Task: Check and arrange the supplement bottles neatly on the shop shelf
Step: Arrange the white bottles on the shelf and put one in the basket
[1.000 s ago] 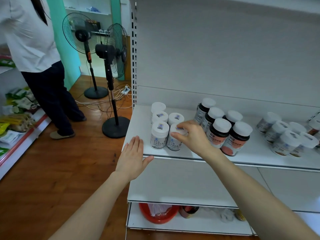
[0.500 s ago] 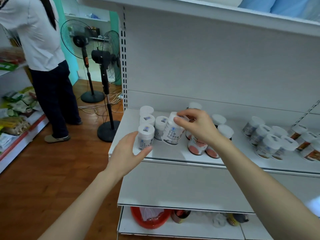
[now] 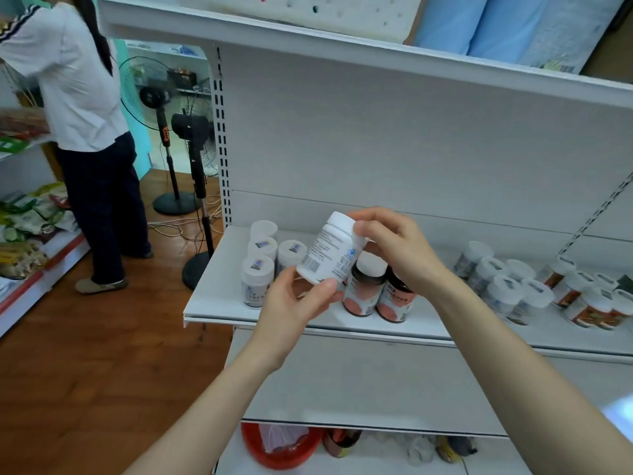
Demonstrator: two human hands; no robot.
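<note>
In the head view, the change is clear. A second ago the white bottle (image 3: 329, 250) stood in the front row on the shelf (image 3: 212, 293), with the right hand (image 3: 399, 250) on its cap and the left hand (image 3: 291, 305) lying flat at the shelf edge. Now the bottle is off the shelf and is held tilted in the air in front of it, with the barcode side of the label turned up to the camera. The grip of the right hand pinches the cap end. The grip of the left hand holds the bottom between thumb and fingers.

This probably means that the checking step is going on, and that the bottle must afterwards go back to the free place beside the other white bottles (image 3: 257, 281).

All bottles keep their caps on, so their contents cannot be seen. The dark bottles (image 3: 363, 291) stand just behind the held one, and further bottles (image 3: 507, 293) stand more to the right. On the lowest shelf, a red basin (image 3: 260, 450) holds what seems to be a plastic bag (image 3: 281, 437).
</note>
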